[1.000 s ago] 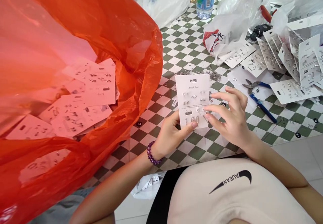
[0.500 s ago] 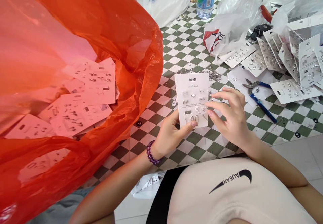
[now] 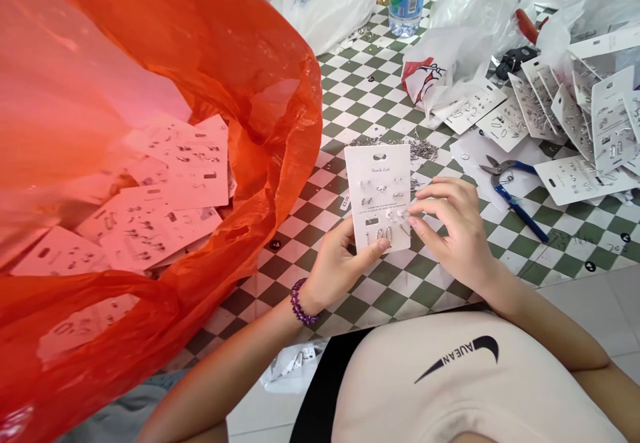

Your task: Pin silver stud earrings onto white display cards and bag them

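Note:
My left hand (image 3: 345, 251) grips a white earring card (image 3: 373, 180) by its lower left side, thumb across the front and fingers behind. Printed lettering and several rows of small silver earrings cover the card, which stands nearly upright, facing me. At its right edge, the thumb and index finger of my right hand (image 3: 453, 233) pinch at a small silver earring (image 3: 403, 214); the fingertips hide part of it. The other right fingers are loosely bent. Behind the card lies a heap of tiny silver pieces (image 3: 424, 148) on the checkered table (image 3: 350, 103).
A large red plastic bag (image 3: 295, 96) gapes on the left with several filled cards (image 3: 197, 163) inside. Blue-handled pliers (image 3: 520, 211) lie to the right, near a pile of earring cards (image 3: 613, 123). Farther back are a water bottle (image 3: 407, 3) and plastic bags (image 3: 460, 43).
The card has shifted very slightly left and the right fingers have drawn a little closer together at its edge. My left hand keeps its hold.

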Available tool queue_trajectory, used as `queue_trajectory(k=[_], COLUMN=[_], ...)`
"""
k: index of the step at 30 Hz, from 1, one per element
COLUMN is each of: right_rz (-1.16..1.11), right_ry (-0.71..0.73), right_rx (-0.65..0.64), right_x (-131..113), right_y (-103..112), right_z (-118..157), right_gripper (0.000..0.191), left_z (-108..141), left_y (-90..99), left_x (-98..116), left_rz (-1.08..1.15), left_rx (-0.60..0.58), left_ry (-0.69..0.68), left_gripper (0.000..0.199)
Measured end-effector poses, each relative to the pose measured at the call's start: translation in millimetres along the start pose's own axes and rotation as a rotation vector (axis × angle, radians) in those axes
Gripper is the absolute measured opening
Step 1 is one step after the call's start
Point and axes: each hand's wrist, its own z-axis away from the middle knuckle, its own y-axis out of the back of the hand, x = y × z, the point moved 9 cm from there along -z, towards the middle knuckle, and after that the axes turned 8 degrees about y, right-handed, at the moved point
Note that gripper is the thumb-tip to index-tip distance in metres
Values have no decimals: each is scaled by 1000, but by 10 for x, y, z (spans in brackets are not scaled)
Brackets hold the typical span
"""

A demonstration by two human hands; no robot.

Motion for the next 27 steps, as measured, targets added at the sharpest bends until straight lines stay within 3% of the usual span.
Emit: queue_trajectory(k=[16,22,27], right_rz=[-25,-203,-291], right_ry=[-17,-167,-289], right_rx=[-5,2,-16], right_x=[-19,18,122], right_y=[-22,-52,-114], right_z=[8,27,81], right_gripper=[10,31,31], left_z=[14,37,55], left_y=[7,-1,-10], left_x=[-11,32,37], left_rz=[-84,-157,-189], left_rx=[33,47,46], left_ry=[-27,-43,-49], left_gripper=[27,24,23])
